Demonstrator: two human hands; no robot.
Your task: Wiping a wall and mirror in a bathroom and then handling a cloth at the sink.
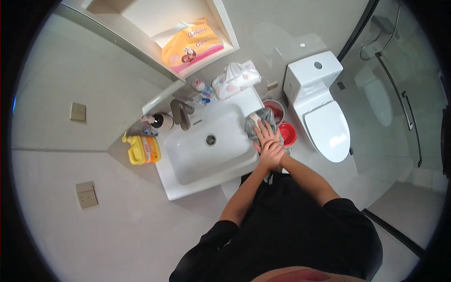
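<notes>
A bunched grey patterned cloth [251, 132] lies over the right rim of the white washbasin [197, 190]. My right hand [266, 133] rests flat on it, fingers spread. By its fingertips a small cream-coloured block [254, 118], perhaps soap, sits on the cloth; its lower end is hidden. My left hand [273, 152] is wrapped over the right wrist from above. The basin's bowl holds no visible water, and its round drain [210, 140] shows. A grey-brown faucet [181, 114] stands at the basin's back left.
A red basin [288, 134] and a pinkish bucket [278, 107] stand between washbasin and toilet [327, 130]. Around the sink are a tissue pack [236, 81], a dark pump bottle [162, 121] and a yellow jug [142, 150]. The glass shower door [384, 105] is right.
</notes>
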